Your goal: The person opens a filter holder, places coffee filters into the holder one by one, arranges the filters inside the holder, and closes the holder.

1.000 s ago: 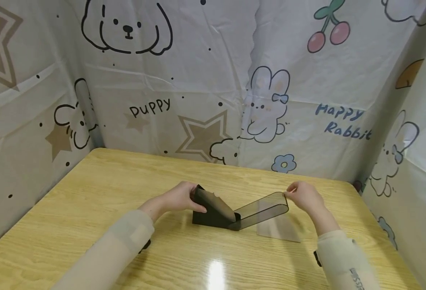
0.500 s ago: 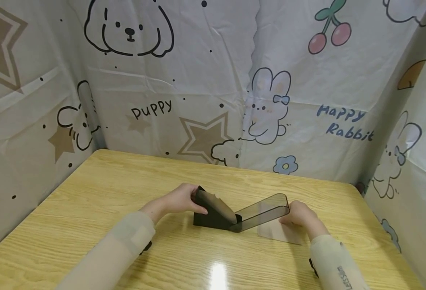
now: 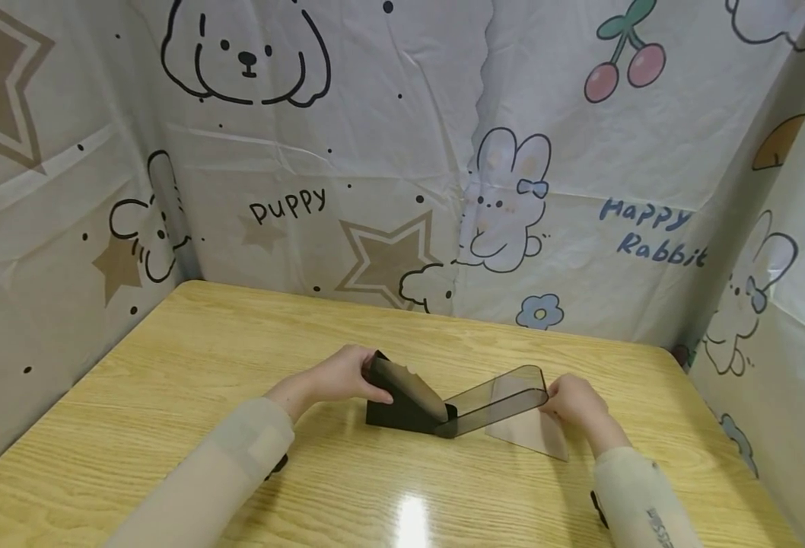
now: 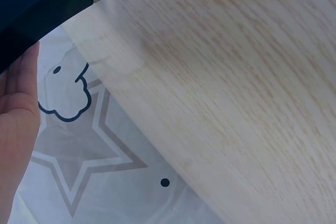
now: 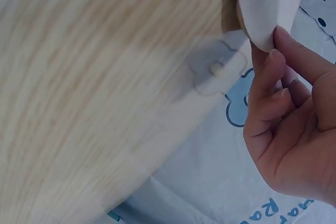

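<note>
Black plastic box (image 3: 402, 399) sits mid-bench, and we've got our left hand (image 3: 339, 375) wrapped around its raised back end, fingers curled on the edge. The smoky see-through lid (image 3: 494, 397) sticks out to the right, tilted up off the bench. Our right hand (image 3: 576, 398) is at the lid's far end, grip narrow, fingertips (image 5: 275, 43) pinching the corner of a clear sheet (image 3: 529, 434) lying just under the lid. The bench (image 3: 170, 396) is glossy light wood. A white cartoon curtain (image 3: 402, 152) with puppies, rabbits and stars closes in three sides.
</note>
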Available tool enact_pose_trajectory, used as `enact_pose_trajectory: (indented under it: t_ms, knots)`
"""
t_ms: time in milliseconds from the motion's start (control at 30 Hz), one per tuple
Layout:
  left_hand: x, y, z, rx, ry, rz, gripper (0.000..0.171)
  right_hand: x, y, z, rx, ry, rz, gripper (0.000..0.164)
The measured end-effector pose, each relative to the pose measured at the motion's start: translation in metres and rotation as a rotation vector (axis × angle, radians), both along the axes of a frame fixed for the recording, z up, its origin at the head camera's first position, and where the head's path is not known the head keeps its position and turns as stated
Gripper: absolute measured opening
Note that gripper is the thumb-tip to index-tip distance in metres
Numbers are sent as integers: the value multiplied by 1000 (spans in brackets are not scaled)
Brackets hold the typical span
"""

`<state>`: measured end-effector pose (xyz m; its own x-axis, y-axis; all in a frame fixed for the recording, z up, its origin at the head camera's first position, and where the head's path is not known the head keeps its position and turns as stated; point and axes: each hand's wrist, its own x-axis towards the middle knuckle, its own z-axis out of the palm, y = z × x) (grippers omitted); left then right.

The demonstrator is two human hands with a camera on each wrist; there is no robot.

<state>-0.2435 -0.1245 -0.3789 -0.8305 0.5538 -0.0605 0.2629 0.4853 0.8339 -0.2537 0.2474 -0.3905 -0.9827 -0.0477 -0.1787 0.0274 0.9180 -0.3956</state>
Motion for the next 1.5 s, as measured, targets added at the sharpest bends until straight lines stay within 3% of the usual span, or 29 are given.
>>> enact_pose_trajectory:
  t_ms: [200,633,933,1233,1500]
  knots:
    - [0,-1,-1,-2,1,7,23,2,2,4,-11,10,-14,20]
    - [0,0,0,2,0,5,23,2,4,-4,-116,164,-60,8]
    - [0,-1,-1,14,-7,0,23,3,9,3,-179,125,-34,10]
    - [0,1,1,-11,9,7,25,6,38,30,-287,94,-12,20]
    - [-1,2,0,4,-4,3,23,14,49,63,-317,219,-42,34]
